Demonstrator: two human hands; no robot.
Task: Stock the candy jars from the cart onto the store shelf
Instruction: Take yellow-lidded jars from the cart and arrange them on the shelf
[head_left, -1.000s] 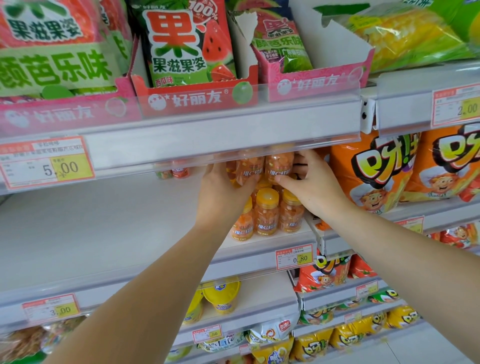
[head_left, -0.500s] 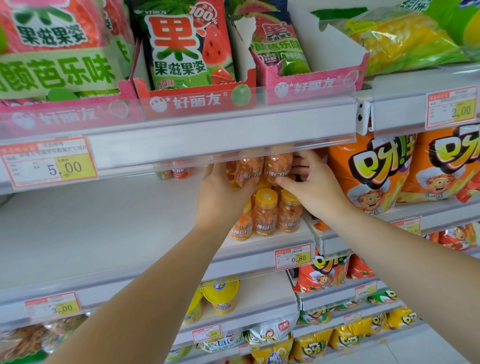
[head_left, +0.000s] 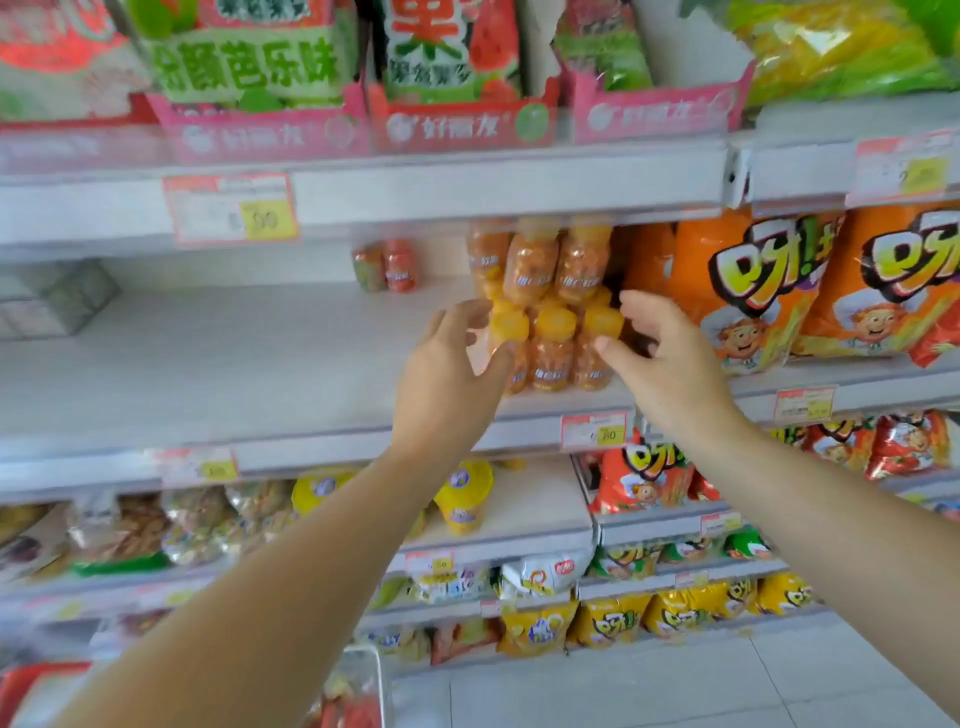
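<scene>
Orange candy jars (head_left: 553, 353), yellow-capped, upright, 2 tiers, on mid shelf (head_left: 260, 364).

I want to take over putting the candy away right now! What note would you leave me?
Left hand: open, thumb and fingers against the left side of the lower candy jars.
Right hand: open, fingers loosely curled by the jars' right side; too blurred to tell if it touches.
Jars: two stacked layers on the shelf, next to the orange snack bags.
Done: this stack sits on the shelf.
Left: let go, then check what looks like the cart at the bottom edge; its contents are too blurred to see.
</scene>
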